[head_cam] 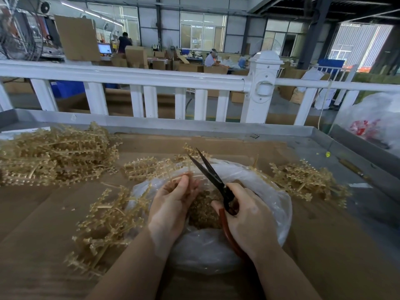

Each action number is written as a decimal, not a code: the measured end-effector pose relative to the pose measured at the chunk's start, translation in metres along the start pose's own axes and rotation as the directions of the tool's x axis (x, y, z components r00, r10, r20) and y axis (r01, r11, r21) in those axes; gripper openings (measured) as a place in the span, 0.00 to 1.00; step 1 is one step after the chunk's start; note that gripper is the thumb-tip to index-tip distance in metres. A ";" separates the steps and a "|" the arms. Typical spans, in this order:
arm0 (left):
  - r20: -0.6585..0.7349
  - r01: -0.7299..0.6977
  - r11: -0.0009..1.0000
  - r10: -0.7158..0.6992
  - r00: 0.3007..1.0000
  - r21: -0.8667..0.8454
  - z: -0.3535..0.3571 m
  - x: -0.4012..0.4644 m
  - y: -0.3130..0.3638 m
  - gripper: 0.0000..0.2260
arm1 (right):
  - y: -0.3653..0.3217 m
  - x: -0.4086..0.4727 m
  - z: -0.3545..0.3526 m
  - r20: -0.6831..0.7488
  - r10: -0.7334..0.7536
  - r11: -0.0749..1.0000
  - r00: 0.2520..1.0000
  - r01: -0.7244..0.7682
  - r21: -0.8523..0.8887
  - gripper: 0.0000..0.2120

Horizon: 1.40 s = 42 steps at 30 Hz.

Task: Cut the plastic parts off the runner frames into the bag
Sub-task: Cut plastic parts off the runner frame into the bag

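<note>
Cardboard covers the worktop [54, 213], and over the open clear bag [270, 191] the left hand [171, 204] pinches a thin runner frame [181, 176] in its grip. Right hand [244, 215] curls through the scissors [213, 178], blades spread just beside that frame; cut parts [203, 211] lie below inside.

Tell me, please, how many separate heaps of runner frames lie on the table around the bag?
4: a big heap far left, one behind the bag, one right, one near left. Overlaps may hide more.
</note>
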<state>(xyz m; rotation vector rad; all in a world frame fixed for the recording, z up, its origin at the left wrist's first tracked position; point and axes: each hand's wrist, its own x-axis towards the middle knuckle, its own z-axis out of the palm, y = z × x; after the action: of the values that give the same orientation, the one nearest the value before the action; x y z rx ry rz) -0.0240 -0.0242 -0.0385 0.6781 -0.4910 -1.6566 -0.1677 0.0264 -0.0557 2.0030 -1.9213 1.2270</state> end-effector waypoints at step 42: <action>0.007 -0.031 0.999 0.031 0.999 0.006 -0.007 0.006 0.001 0.11 | -0.003 0.000 -0.003 0.151 -0.118 0.992 0.981 0.124 -0.032 0.17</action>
<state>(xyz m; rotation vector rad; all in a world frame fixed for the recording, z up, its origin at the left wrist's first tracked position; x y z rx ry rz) -0.0194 -0.0294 -0.0442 0.6668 -0.5095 -1.6292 -0.1667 0.0282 -0.0523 2.2110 -1.8383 1.0279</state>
